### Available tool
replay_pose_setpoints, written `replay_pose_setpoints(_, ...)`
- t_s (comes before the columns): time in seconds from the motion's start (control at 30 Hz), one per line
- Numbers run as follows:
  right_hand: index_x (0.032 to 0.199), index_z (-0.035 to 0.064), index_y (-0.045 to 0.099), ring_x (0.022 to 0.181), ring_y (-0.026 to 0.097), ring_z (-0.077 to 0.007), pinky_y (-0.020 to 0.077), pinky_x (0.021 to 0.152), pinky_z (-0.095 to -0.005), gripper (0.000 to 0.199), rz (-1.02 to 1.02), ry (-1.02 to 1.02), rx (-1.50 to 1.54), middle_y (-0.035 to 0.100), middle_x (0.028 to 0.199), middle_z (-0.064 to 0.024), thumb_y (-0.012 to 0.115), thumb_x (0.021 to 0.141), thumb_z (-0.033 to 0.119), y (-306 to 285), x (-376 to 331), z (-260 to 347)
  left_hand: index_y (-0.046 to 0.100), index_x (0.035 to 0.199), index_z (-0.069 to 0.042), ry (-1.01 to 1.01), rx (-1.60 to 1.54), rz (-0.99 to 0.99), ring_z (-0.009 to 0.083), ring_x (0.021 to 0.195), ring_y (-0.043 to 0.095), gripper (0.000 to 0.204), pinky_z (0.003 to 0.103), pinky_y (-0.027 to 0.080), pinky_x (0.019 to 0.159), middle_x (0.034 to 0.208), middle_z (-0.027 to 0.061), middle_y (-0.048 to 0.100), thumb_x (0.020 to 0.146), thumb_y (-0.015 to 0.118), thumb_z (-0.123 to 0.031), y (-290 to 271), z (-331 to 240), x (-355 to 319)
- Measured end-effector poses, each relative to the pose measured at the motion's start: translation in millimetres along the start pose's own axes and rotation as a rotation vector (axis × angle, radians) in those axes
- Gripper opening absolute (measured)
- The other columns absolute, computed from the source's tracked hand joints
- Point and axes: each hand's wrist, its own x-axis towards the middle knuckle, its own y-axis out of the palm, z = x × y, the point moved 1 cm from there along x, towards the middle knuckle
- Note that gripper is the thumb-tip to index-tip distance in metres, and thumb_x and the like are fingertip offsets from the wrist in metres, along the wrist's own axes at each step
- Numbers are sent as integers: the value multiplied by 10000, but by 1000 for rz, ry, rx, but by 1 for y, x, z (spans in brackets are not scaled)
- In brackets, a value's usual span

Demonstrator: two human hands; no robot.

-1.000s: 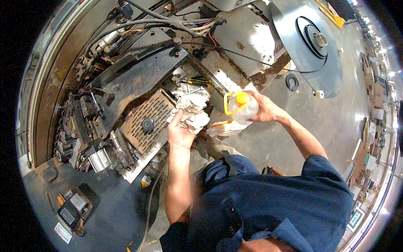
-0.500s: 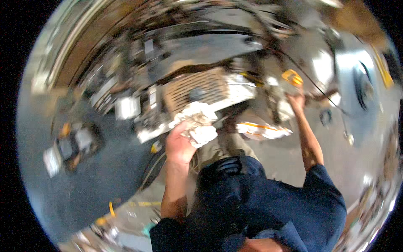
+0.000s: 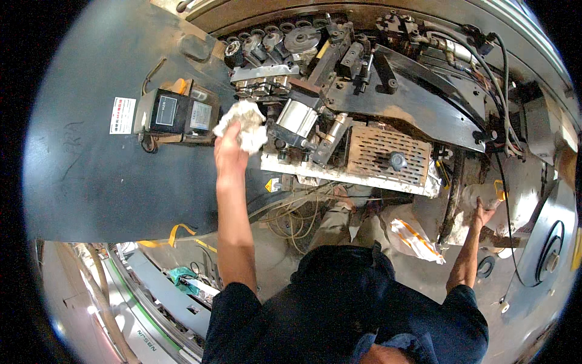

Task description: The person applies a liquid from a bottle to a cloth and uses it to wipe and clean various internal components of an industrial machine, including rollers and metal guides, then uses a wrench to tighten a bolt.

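Note:
In my left hand (image 3: 231, 155) is a crumpled white rag (image 3: 244, 120) with grey-brown stains, fingers closed around it. That hand is stretched forward, close to the left end of a machine assembly with a silver cylinder (image 3: 297, 117) and a row of round rollers (image 3: 302, 39). Off to the right, my right hand (image 3: 483, 216) grips a clear plastic bottle (image 3: 477, 195) with a yellow part at its top. It is low beside the machine's right end; my fingers partly cover the bottle.
A black boxed unit (image 3: 177, 112) with labels is on the dark panel (image 3: 91, 182) at left. A perforated brown plate (image 3: 379, 142) has a black knob. Coiled hoses (image 3: 297, 221) and a white bag (image 3: 417, 238) with an orange stripe lie near my legs. A black cable (image 3: 508, 215) hangs at right.
The view has swung, shifting the machine rightward in the picture and sharpening it. My left hand with the rag has moved from near the perforated plate to the machine's left end. Both grips persist.

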Motion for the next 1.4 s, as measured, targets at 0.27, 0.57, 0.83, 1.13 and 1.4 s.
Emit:
replay_pose_setpoints(0.27, 1476, 42, 320, 1158, 519, -205, 406, 993, -352, 823, -53, 5, -60, 490, 1382, -142, 772, 789, 57, 24, -11, 71, 610, 1062, 74, 110, -78, -54, 283, 907, 688, 202, 412, 589, 781, 1052, 161, 665, 861, 610, 54, 51, 15, 104)
replay_pose_setpoints(0.57, 1504, 36, 253, 1348, 397, -298, 332, 1117, -428, 846, -173, 377, 391, 386, 1483, -193, 748, 842, 215, 21, 5, 20, 566, 1182, 96, 104, 88, -250, 308, 1064, 619, 314, 463, 498, 948, 1182, 189, 610, 878, 585, 19, 66, 14, 171)
replay_pose_setpoints(0.83, 1494, 66, 297, 1369, 363, -332, 297, 1142, -407, 1029, -145, 174, -420, 379, 1482, -184, 855, 648, 249, 16, -8, 68, 566, 1255, 24, -68, 221, -5, 247, 1119, 599, 397, 403, 482, 968, 1245, 129, 615, 958, 578, -239, 30, 12, 213)
replay_pose_setpoints(1.13, 1464, 42, 282, 1294, 454, -307, 389, 1068, -391, 966, -164, 403, -315, 445, 1421, -177, 852, 693, 157, 36, -22, 126, 569, 1248, 46, -133, 294, 106, 256, 1107, 611, 397, 396, 490, 967, 1232, 141, 623, 917, 613, -169, 38, 3, 182)
replay_pose_setpoints(1.4, 1189, -48, 618, 940, 658, -183, 530, 806, -301, 339, 68, 215, -274, 692, 1050, -114, 662, 922, 156, 54, -120, 217, 582, 1194, 28, 22, -192, -117, 240, 892, 662, 322, 353, 550, 753, 1142, 123, 638, 900, 595, -102, 19, 26, 173)
